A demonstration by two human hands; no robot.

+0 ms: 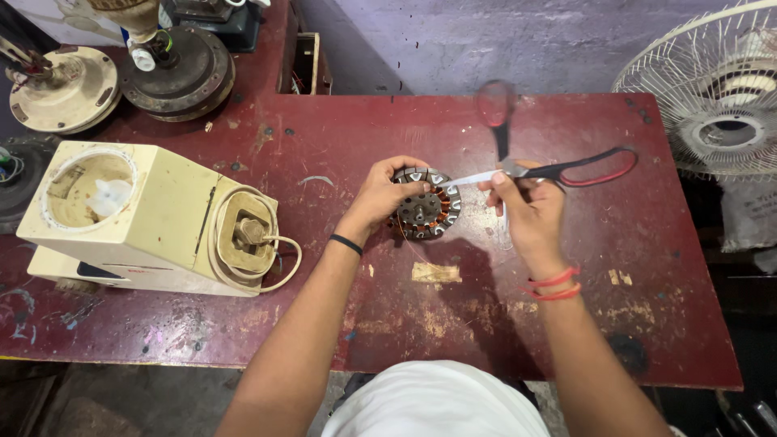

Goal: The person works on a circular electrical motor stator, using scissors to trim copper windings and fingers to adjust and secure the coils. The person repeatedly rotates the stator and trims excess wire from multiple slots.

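Note:
A round fan motor stator (pixel 427 209) with copper windings and grey slot liners lies near the middle of the dark red worktable (pixel 453 324). My left hand (pixel 382 194) grips its left rim, fingers curled over the top. My right hand (pixel 530 212) holds a pair of scissors (pixel 558 168) with red and black handles; the blades are spread, one blade tip points left over the stator, and one handle loop is blurred above. A thin copper wire trails from the stator toward the table's front.
A cream mixer base (pixel 154 214) lies on its side at the left with a coiled cord. Ceiling fan motor housings (pixel 174 69) stand at the back left. A white table fan (pixel 716 89) stands beyond the right edge. A scrap of tape (pixel 435 273) sticks to the table.

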